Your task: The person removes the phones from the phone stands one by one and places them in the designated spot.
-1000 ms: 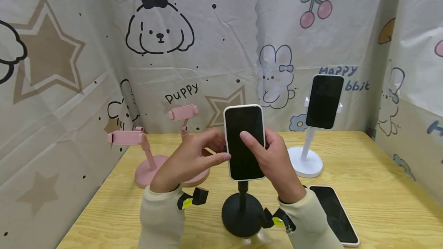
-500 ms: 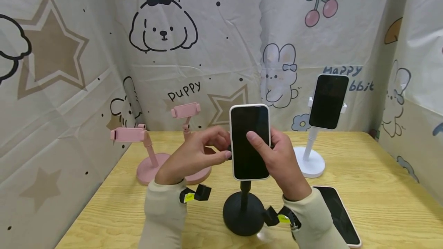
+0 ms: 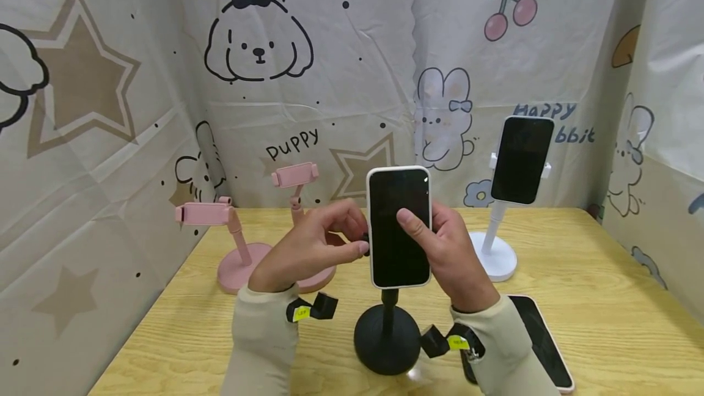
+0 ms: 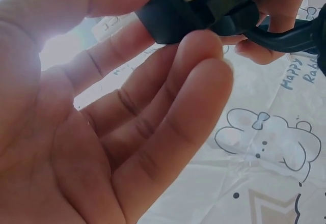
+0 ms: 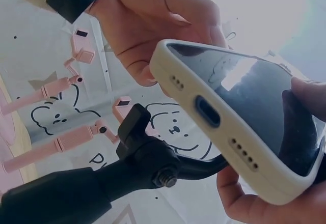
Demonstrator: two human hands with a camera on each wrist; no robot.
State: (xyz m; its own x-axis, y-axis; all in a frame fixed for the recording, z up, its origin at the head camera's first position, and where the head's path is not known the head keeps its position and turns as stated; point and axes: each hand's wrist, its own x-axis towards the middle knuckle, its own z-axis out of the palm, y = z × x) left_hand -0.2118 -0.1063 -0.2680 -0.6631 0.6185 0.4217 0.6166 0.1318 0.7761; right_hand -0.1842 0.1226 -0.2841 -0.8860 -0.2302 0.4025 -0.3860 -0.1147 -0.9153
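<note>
A phone (image 3: pixel 387 246) in a white case stands upright in front of the clamp of a black phone stand (image 3: pixel 387 342). My right hand (image 3: pixel 456 255) grips its right side, thumb flat on the dark screen and fingers behind. At the phone's left edge, my left hand (image 3: pixel 313 243) pinches the black clamp end (image 4: pixel 168 18) between thumb and index finger, its other fingers loosely bent. The right wrist view shows the phone's bottom edge (image 5: pixel 206 112) with its charging port, above the stand's jointed neck (image 5: pixel 153 158). Most of the clamp is hidden behind the phone.
Two pink phone stands (image 3: pixel 242 271) are on the left of the wooden table (image 3: pixel 599 298). A white stand (image 3: pixel 497 267) at the back right holds another phone (image 3: pixel 521 161). One more phone (image 3: pixel 541 341) lies by my right forearm. Printed cloth (image 3: pixel 352 84) encloses the table.
The phone and my right hand have shifted slightly right relative to the stand. More of the black clamp end shows at the phone's left edge. The head view has turned slightly.
</note>
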